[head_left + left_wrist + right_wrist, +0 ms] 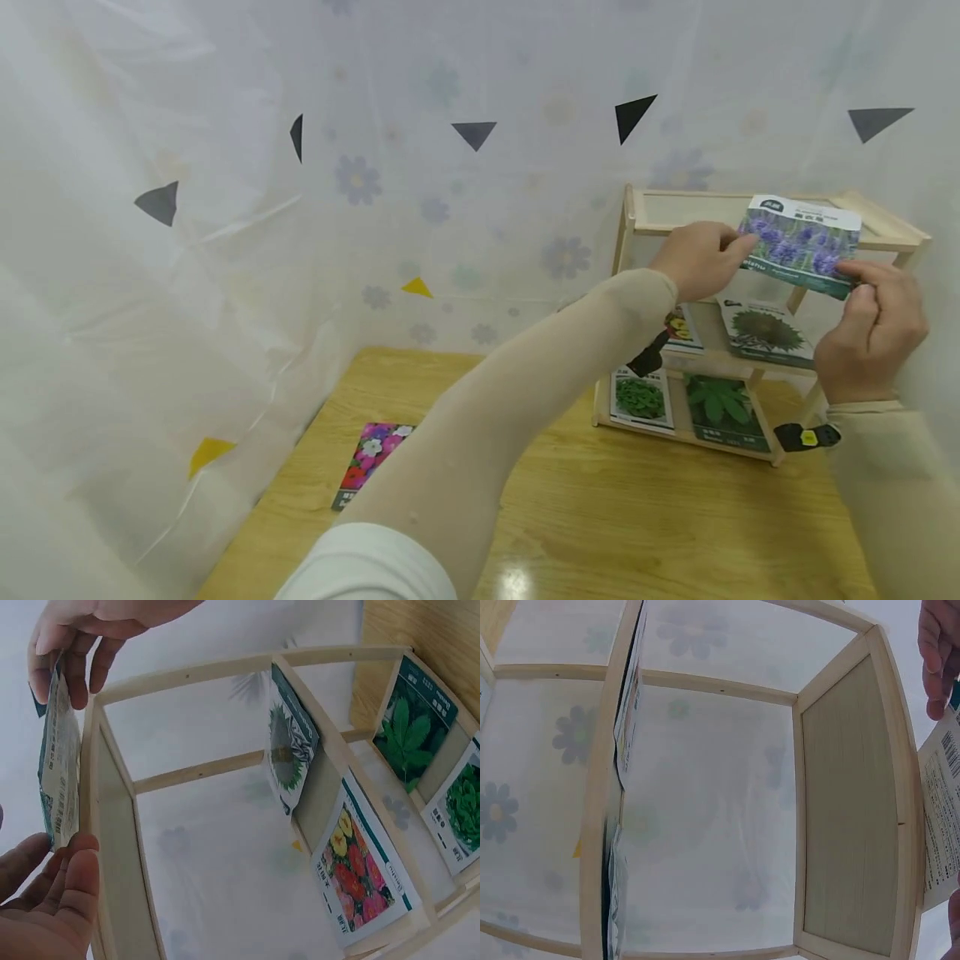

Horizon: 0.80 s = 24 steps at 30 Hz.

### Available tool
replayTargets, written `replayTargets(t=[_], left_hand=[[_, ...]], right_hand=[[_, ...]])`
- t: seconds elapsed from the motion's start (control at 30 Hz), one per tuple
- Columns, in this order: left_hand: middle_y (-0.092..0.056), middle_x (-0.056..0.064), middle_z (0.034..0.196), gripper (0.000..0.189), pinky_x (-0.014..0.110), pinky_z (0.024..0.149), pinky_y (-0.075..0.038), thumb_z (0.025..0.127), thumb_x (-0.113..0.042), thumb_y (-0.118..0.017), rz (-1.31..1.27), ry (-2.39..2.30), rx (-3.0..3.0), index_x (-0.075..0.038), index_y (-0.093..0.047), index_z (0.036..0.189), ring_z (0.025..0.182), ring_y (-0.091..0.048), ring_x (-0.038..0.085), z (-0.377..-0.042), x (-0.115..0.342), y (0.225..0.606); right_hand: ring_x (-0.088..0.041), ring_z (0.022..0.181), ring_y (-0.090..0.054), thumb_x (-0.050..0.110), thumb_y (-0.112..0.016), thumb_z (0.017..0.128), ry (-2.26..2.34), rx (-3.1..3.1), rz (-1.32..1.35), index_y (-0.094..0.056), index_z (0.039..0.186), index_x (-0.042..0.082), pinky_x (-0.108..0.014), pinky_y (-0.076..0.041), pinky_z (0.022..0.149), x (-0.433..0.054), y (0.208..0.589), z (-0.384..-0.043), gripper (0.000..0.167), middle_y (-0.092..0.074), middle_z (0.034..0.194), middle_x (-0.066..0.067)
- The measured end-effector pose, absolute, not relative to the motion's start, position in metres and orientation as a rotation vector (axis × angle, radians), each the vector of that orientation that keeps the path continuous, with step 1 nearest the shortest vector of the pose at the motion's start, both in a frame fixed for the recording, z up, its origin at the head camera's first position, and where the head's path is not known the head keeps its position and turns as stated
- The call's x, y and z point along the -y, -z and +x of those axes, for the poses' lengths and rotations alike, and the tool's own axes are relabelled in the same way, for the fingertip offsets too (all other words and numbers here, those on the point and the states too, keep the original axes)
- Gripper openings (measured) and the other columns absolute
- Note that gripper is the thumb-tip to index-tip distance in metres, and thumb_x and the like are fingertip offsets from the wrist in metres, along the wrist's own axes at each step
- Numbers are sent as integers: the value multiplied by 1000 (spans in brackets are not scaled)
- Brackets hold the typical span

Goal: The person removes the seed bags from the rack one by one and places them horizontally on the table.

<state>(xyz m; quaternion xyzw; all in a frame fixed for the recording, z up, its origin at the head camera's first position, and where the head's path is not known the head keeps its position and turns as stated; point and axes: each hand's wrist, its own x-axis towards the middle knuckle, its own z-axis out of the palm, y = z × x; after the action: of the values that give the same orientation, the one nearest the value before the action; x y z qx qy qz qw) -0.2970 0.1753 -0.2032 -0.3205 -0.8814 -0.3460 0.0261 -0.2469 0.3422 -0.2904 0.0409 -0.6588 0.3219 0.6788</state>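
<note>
A seed packet (801,242) with purple flowers on its front is held between both hands, just before the top shelf of a small wooden rack (630,229). My left hand (701,258) pinches its left edge. At the lower right corner, my right hand (877,333) grips it between thumb and fingers. The packet leans back, and its printed back (61,769) shows in the left wrist view, close beside the rack's top frame. In the right wrist view the same barcoded back (941,817) overlaps the frame's edge.
On the middle shelf stand a packet with a spiky round plant (767,331) and one with red and yellow flowers (358,874). Two green-leaf packets (640,400) (723,410) fill the lower shelf. A pink-flower packet (371,454) lies on the wooden table (600,517), partly behind my left arm.
</note>
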Motion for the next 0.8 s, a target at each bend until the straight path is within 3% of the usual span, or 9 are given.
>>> replayTargets(t=[0.13,0.27,0.47,0.63,0.8], left_hand=[[-62,-18,97,22,12,67,-42,101,-33,-51,-872,1097,2708,-29,-68,112,81,-53,-4,-298,-173,206],[-61,-19,105,24,10,69,-43,98,-27,-57,-813,1096,2715,-31,-65,120,89,-54,-6,-299,-171,208],[-58,-15,95,32,17,58,-42,96,-22,-60,-804,1165,2734,-30,-59,127,73,-52,0,-300,-168,211],[-56,-13,87,40,21,50,-38,96,-16,-58,-869,1183,2772,-31,-54,133,59,-48,6,-298,-166,217],[-59,-12,80,42,20,51,-38,97,-18,-57,-945,1180,2778,-31,-52,137,56,-48,5,-294,-166,225]], right_hand=[[7,82,-44,7,-32,91,-803,1499,106,-71,104,-2,-14,-33,78,-331,292,-243,42,-54,94,26],[6,82,-44,7,-35,95,-899,1539,49,-69,108,3,-16,-33,75,-320,293,-237,37,-51,95,25],[-1,86,-49,9,-51,95,-1182,1603,-174,-61,122,10,-17,-35,66,-325,293,-243,29,-50,111,9],[-9,83,-50,-3,-60,90,-1620,1425,-110,-56,132,5,-13,-42,69,-340,295,-250,44,-48,121,-4],[-9,76,-41,-9,-60,88,-1826,1321,-69,-48,141,8,-11,-43,67,-346,298,-248,57,-43,117,-4]])
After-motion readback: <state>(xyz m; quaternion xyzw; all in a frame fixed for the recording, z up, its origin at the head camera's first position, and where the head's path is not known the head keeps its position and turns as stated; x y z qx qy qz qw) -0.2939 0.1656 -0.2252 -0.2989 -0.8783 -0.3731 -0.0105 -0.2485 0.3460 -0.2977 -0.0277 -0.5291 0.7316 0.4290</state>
